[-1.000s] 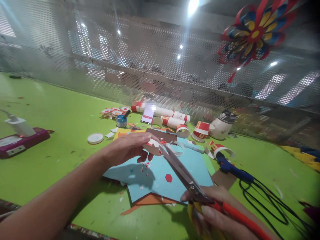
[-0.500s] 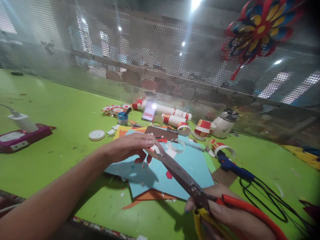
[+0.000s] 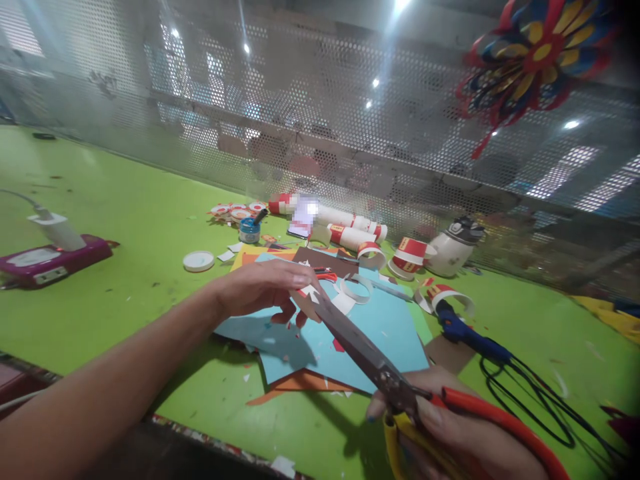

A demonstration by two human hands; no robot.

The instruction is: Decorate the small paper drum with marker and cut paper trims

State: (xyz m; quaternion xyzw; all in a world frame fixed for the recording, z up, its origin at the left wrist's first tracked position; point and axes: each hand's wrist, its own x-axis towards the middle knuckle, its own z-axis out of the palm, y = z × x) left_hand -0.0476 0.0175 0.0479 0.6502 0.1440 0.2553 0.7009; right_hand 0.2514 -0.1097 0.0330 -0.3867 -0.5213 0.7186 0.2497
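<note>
With our left hand (image 3: 263, 287) we pinch a small paper piece (image 3: 306, 305) above the blue sheet (image 3: 390, 333). Our right hand (image 3: 450, 413) is closed around the handles of the scissors (image 3: 357, 341), whose blades lie close together, tips at the piece; we cannot tell whether they grip it. On the green tabletop (image 3: 150, 180) we see a blue glue gun (image 3: 470, 339) to the right and an open blue jar (image 3: 250, 231) beyond our left hand

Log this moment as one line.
left hand: holding paper piece | right hand: holding scissors | blades: at paper piece | blue paper: beneath
</note>
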